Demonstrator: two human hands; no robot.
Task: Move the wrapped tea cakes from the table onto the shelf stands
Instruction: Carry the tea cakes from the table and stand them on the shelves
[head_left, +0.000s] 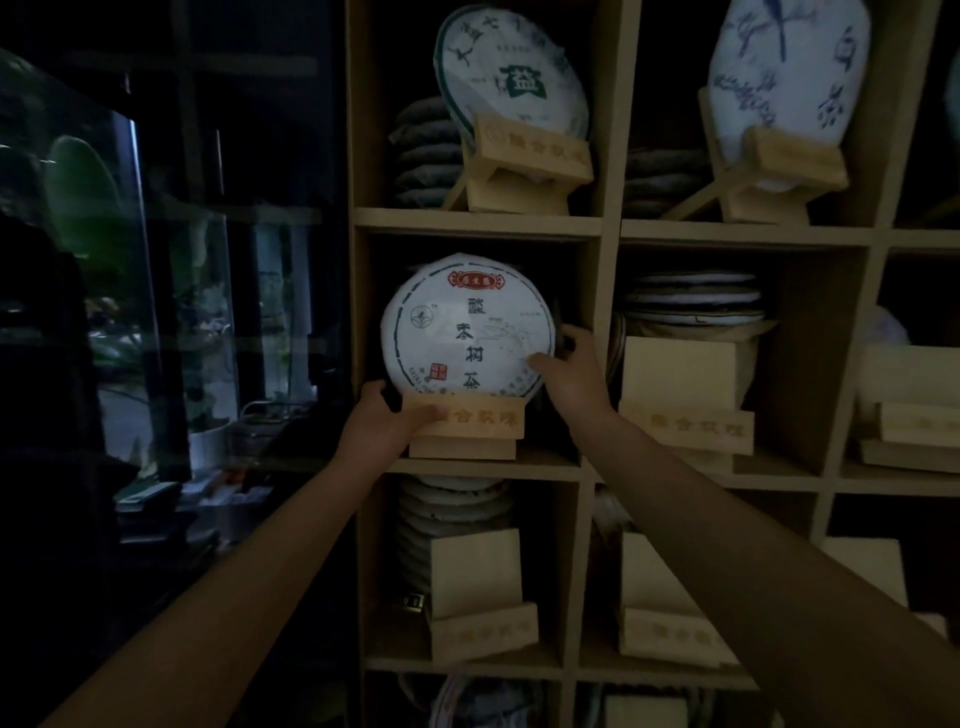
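A round wrapped tea cake (470, 325) stands upright on a wooden stand (465, 423) in the middle-row, left compartment of a wooden shelf (478, 221). Its white paper face, printed with dark characters and a red label at the top, is turned toward the camera, and its lower edge sits behind the front lip of the stand.

Both arms reach forward and up from the bottom corners of the view, bare to the elbow. The left hand (387, 423) grips the left end of the stand, with the thumb laid across the front lip and the fingers curled round behind it, just under the lower left edge of the cake. The right hand (571, 371) holds the cake at its lower right edge: the thumb presses on the front of the wrapper, and the fingers curl round the rim toward the back.

In the compartment above, another wrapped cake (511, 70) with green printing leans on its own stand, with a stack of dark cakes behind it. To the right of that, a third wrapped cake (784, 73) with blue brush drawings rests on a stand as well. The compartment right of the hands holds a bare stand (685, 410) in front of a pile of flat cakes. Below, two more bare stands sit in the bottom row, the left one (480, 597) before another stack. Left of the shelf is a dark glass pane (156, 260) with dim reflections.
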